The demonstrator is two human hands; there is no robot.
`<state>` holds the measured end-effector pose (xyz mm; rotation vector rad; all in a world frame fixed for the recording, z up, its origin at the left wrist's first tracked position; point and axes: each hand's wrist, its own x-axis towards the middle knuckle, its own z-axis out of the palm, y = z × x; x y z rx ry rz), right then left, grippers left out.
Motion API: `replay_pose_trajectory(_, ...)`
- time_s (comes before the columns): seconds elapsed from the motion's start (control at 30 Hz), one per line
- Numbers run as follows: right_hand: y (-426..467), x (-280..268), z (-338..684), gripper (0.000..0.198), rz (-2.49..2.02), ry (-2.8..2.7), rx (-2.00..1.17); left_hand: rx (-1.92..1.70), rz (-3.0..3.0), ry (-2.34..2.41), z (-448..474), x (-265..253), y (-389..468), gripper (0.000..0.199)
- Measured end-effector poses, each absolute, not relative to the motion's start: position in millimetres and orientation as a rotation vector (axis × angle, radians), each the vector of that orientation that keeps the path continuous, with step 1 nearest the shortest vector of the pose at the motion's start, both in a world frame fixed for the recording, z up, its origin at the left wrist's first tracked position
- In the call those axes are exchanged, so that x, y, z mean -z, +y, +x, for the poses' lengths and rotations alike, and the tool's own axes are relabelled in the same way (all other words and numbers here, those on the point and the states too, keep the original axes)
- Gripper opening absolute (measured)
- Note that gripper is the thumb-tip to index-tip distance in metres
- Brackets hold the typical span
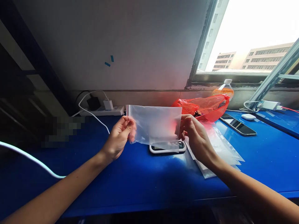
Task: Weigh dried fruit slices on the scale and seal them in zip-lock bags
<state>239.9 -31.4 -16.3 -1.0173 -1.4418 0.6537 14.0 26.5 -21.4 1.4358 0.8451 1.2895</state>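
Note:
A translucent frosted plastic bag (155, 124) is stretched flat between my two hands above the table. My left hand (122, 132) pinches its left edge between thumb and fingers. At its right edge my right hand (190, 127) is closed on the bag, with some fingers behind the film. Behind and below it lies a small white-rimmed digital scale (167, 151), mostly covered by the bag from this view. To the right, partly under my right wrist, several more clear plastic bags (224, 152) are piled on the blue table (140, 186).
A red plastic carrier bag (210, 109) sits behind the pile, with an orange drink bottle (225, 88) at the window. On the right lie a phone (238, 124) and a white earbud case (249, 117). A power strip (116, 110) with a white cable (91, 113) runs along the wall.

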Motion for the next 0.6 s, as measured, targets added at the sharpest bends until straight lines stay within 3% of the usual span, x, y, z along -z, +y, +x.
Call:
replay_pose_trajectory(0.2,-39,25,226,0.030,-1.077,-1.526,-0.864,-1.385,1.618,0.807,12,31,31,0.035)
replay_pose_trajectory(0.4,-48,19,221,0.038,-0.910,-1.394,-1.035,-1.396,1.640,0.901,0,34,42,0.043)
replay_pose_trajectory(0.6,-50,13,237,0.026,-0.715,-1.327,-0.752,-1.179,1.791,0.960,-21,9,43,0.054)
